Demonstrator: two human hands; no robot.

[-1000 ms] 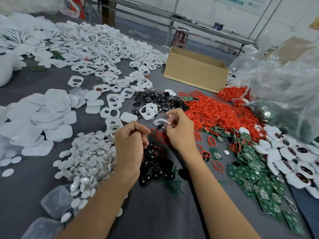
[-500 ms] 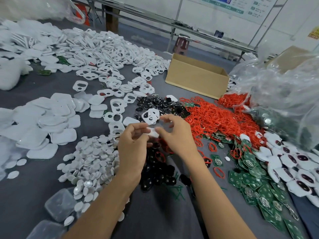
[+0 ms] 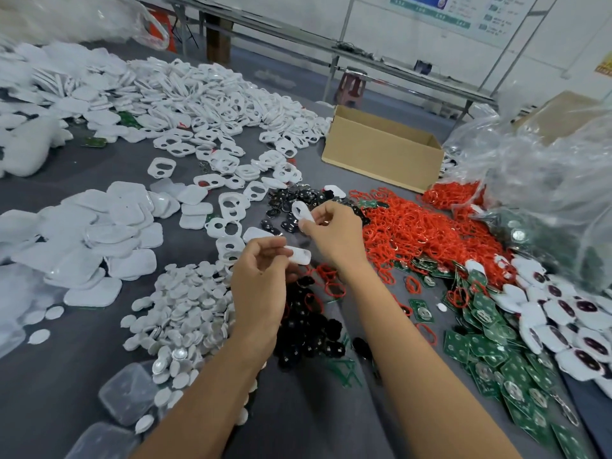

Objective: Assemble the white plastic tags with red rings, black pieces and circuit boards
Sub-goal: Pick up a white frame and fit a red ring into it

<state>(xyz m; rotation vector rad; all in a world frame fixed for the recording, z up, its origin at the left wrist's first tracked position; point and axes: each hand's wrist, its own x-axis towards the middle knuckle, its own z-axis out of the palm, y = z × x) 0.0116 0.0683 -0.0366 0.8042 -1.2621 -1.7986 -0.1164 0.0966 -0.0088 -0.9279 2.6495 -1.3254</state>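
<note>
Right hand (image 3: 334, 233) pinches a white tag shell (image 3: 302, 211), tilted up, with an oval slot showing in its face. Left hand (image 3: 261, 279), just below it, pinches a second white piece (image 3: 299, 255), plain and rounded. Both hover above the black pieces (image 3: 308, 323). Red rings (image 3: 414, 233) are heaped to the right, with green circuit boards (image 3: 490, 352) beside them. The wall poster (image 3: 463, 8) has lettering too blurred to read.
</note>
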